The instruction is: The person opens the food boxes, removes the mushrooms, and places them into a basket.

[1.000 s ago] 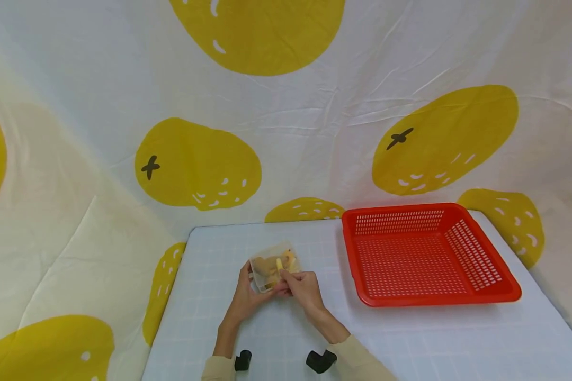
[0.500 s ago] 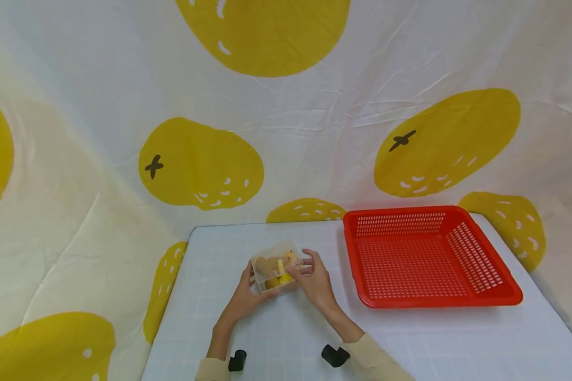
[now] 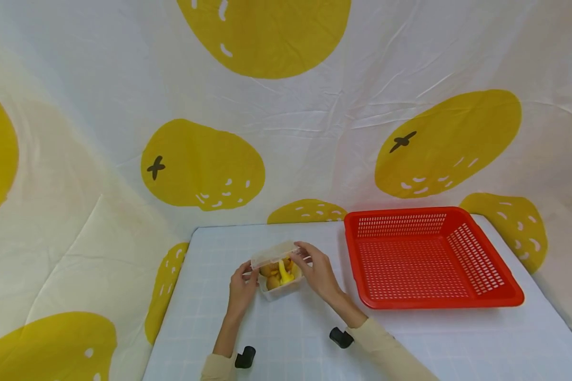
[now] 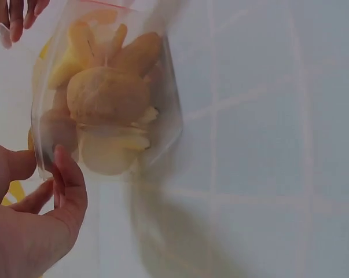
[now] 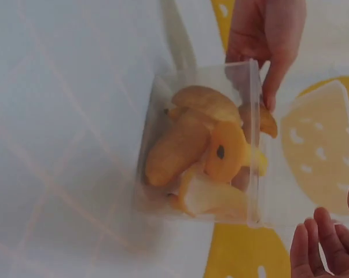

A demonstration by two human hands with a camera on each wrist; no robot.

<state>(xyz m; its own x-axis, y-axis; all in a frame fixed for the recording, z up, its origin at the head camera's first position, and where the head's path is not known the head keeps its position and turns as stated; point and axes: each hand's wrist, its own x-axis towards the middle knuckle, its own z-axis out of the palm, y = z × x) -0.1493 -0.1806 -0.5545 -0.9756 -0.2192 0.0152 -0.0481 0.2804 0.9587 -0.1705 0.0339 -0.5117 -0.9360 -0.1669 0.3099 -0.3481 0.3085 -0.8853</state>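
Note:
A clear plastic box [image 3: 280, 292] stands on the table in front of both hands. Inside are several brown, orange and yellow pieces [image 5: 180, 147] that look like toy food; one yellow piece [image 3: 285, 273] points upward. The box's translucent lid [image 3: 273, 254] is tilted up above the far half, so the near half lies uncovered. At the left corner my left hand [image 3: 242, 290] holds the box by its rim, thumb against the edge in the right wrist view. My right hand [image 3: 318, 271] holds the lid's right end with its fingertips; its exact grip is partly hidden.
A red perforated plastic basket [image 3: 417, 264] stands to the right on the white checked table [image 3: 286, 338]. Behind the table hangs a pale cloth [image 3: 310, 116] printed with large yellow fruit. Each wrist carries a small black camera [image 3: 245, 357].
The lid, earlier lying over the box, has been raised at the near side. My right hand has moved right and away to the lid's right end. The left hand has shifted its hold slightly leftward.

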